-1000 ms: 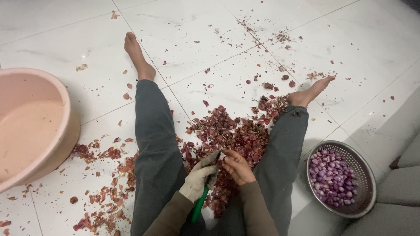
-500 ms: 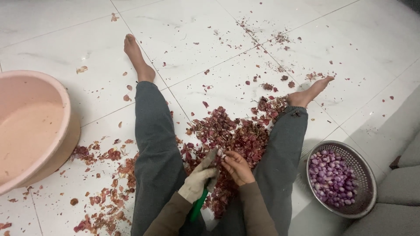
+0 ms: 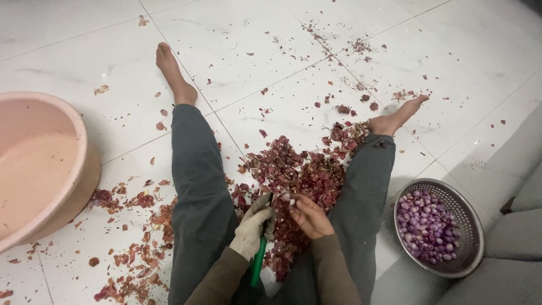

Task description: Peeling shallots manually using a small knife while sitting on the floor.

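I sit on a white tiled floor with my legs spread. My left hand (image 3: 252, 226) wears a pale glove and grips a knife with a green handle (image 3: 258, 261), blade pointing up. My right hand (image 3: 309, 216) is bare and pinches a small shallot (image 3: 289, 199) at its fingertips, right beside the blade. Between my legs lies a heap of red-purple shallot skins (image 3: 299, 175). Both hands hover just above this heap.
A metal colander (image 3: 470, 229) with several peeled purple shallots stands by my right leg. A large pink plastic basin (image 3: 68, 169) sits at the left. Loose skins are scattered over the tiles. A grey cushion edge (image 3: 514, 248) is at the right.
The hands stay over the heap, with only small finger and blade movements on the shallot. Nothing else has moved.
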